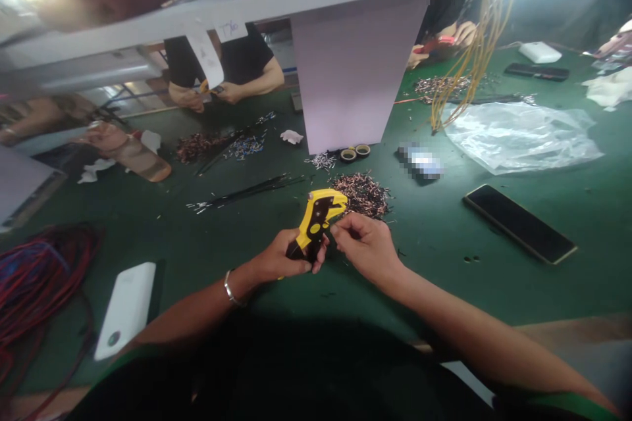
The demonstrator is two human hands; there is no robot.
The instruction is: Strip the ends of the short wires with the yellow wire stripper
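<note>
My left hand (291, 255) is wrapped round the dark handles of a yellow and black hand tool (316, 217), whose jaws point up and to the right. Close to the right side of the jaws is my right hand (364, 242), its thumb and forefinger pinched together; whatever they hold is too small to name. Just beyond both hands lies a pile of short copper and black wire pieces (363, 194) on the green table (429, 302).
Long thin dark wires (247, 192) lie left of the tool. A phone (519, 223) and a clear plastic bag (523, 138) are at right. Red cables (39, 276) and a white power bank (126, 309) sit at left. Across the table, people work behind an upright panel (355, 72).
</note>
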